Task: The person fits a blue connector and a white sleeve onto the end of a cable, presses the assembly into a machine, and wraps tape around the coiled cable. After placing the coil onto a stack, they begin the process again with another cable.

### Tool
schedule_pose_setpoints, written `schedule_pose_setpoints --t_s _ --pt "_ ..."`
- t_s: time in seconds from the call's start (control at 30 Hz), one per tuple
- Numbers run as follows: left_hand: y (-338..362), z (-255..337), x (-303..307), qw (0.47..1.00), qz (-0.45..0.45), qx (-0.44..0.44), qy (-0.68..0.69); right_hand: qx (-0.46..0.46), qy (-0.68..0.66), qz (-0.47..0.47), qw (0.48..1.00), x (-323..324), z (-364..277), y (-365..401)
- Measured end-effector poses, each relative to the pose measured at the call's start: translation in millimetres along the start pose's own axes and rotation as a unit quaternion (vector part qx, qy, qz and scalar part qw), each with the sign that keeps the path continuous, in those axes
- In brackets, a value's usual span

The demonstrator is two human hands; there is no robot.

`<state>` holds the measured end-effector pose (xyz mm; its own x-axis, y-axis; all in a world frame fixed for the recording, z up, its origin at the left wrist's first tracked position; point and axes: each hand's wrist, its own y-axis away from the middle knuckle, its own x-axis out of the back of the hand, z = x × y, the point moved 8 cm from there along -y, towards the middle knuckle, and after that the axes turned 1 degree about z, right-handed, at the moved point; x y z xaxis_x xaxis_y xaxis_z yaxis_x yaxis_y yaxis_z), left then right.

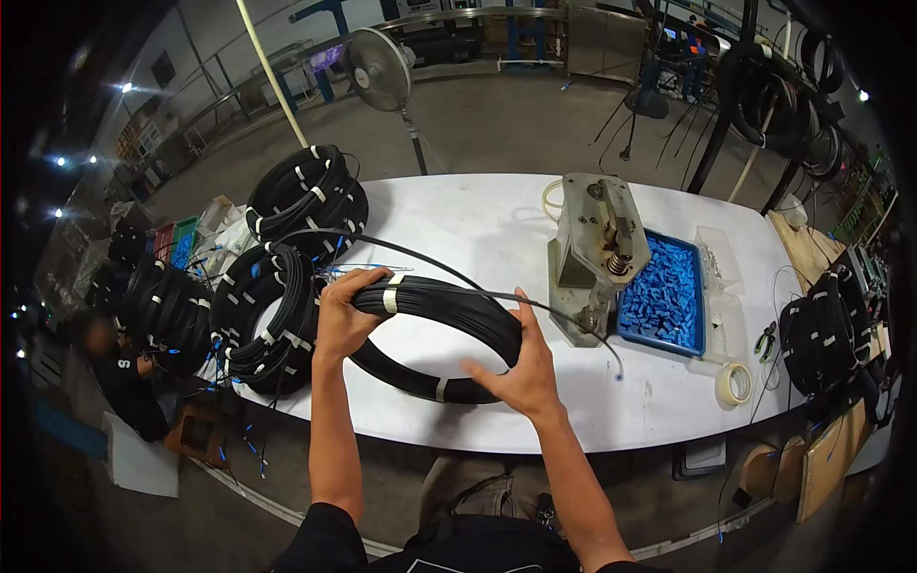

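Note:
A coil of black cable point(449, 307) bound with pale tape is held tilted above the white table. My left hand point(346, 310) is closed around its upper left part, beside a tape band. My right hand point(527, 368) holds its right side, with the thumb inside the ring and the fingers partly hidden behind the coil. A loose cable end point(592, 329) with a small blue tip passes over my right hand and sticks out to the right. Another stretch of cable arches above the coil towards the stacked coils on the left.
Several taped black coils point(298, 196) are stacked at the table's left. A metal press point(597, 244) stands right of centre, beside a blue tray point(704, 315) of small blue parts. A tape roll point(734, 384) and pliers point(765, 341) lie farther right. Another person point(134, 382) sits at far left.

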<state>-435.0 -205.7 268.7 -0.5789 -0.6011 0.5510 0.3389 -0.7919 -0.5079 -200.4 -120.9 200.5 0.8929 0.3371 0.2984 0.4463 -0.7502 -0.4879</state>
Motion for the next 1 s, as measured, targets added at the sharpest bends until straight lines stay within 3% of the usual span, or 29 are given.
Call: schedule_pose_setpoints --t_s 0.1,0.17,0.27,0.37,0.4,0.47,0.5,0.53,0.63,0.77,0.87,1.0 --pt "1.7 7.6 -1.0 1.0 -0.01 -0.022 -0.003 0.063 0.086 -0.019 0.994 -6.1 -15.6 -19.5" --pt "4.4 10.4 -1.6 0.999 -0.021 -0.014 -0.041 0.067 0.084 -0.014 0.994 3.0 -26.9 -26.7" --pt "6.4 36.3 -11.9 0.989 -0.055 -0.037 -0.129 0.047 0.158 -0.09 0.982 7.0 -40.7 -38.7" --pt "7.8 28.4 -27.7 0.988 -0.099 0.033 -0.112 0.069 0.234 -0.083 0.966 15.0 -54.2 -44.2" --pt "6.3 26.9 -32.6 0.99 -0.094 0.018 -0.103 0.069 0.235 -0.085 0.966 14.2 -50.8 -43.3" --pt "2.6 27.4 -38.2 0.99 -0.093 0.019 -0.101 0.142 0.279 0.002 0.95 20.9 -52.1 -41.7" --pt "1.2 28.6 -40.4 0.991 -0.092 0.02 -0.1 0.141 0.281 0.003 0.949 20.8 -46.4 -40.8" --pt "1.0 31.7 -40.4 0.99 -0.065 -0.033 -0.117 0.155 0.254 0.018 0.955 23.0 -43.7 -38.7" --pt "-1.2 32.2 -44.2 0.992 -0.081 0.039 -0.093 0.21 0.191 0.05 0.957 26.3 -44.4 -35.8" --pt "-4.1 37.7 -45.8 0.989 -0.081 0.021 -0.124 0.272 0.143 0.071 0.949 30.8 -51.0 -30.8" --pt "-5.1 40.9 -48.2 0.98 -0.108 0.063 -0.158 0.235 0.218 0.026 0.947 29.5 -51.2 -33.4" --pt "-6.1 48.8 -57.6 0.987 -0.086 0.003 -0.137 0.167 0.29 0.026 0.942 29.4 -52.3 -35.0"
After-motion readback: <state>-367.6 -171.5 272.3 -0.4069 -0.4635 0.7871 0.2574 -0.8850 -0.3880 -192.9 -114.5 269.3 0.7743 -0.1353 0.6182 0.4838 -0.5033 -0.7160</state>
